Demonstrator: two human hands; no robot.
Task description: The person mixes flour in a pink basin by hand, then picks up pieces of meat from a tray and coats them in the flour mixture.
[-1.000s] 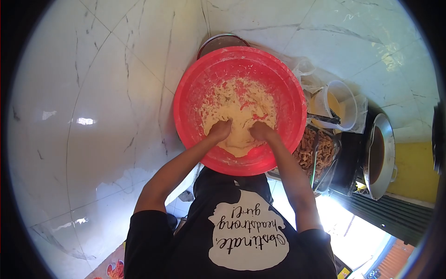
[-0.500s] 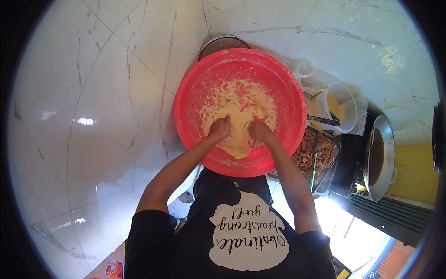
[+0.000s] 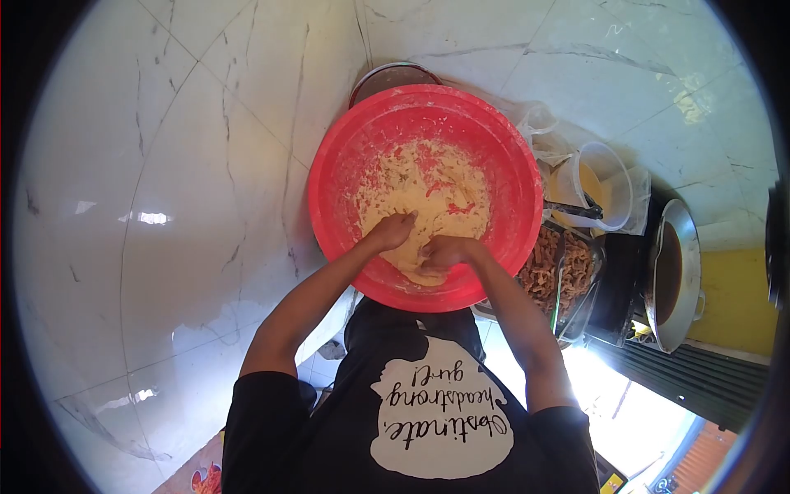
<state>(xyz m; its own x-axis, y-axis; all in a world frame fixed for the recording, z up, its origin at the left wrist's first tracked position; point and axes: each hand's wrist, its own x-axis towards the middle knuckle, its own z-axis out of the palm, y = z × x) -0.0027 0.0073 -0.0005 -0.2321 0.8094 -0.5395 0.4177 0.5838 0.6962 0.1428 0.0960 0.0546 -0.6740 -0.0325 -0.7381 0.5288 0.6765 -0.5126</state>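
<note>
A wide red basin (image 3: 329,177) holds pale yellow, floury dough (image 3: 403,198), loose and crumbly toward the far side and smoother near my body. Both of my hands are inside the basin. My left hand (image 3: 393,231) is closed on the dough left of the middle, its fingers together and partly sunk from view. Close beside it and slightly nearer to me, my right hand (image 3: 447,252) has its fingers curled down into the dough's near edge. Dry flour coats parts of the basin wall.
Right of the basin stand a tray of brown cut pieces (image 3: 568,267), a clear plastic tub (image 3: 619,189) with yellowish contents and a dark handle, and a large metal pan (image 3: 690,284) of brown liquid. A tiled wall (image 3: 206,165) rises at the left and back.
My right hand has drawn toward my body and to the left, its fingers curling into the dough. The left hand has turned and shifted slightly, nearer the right one.
</note>
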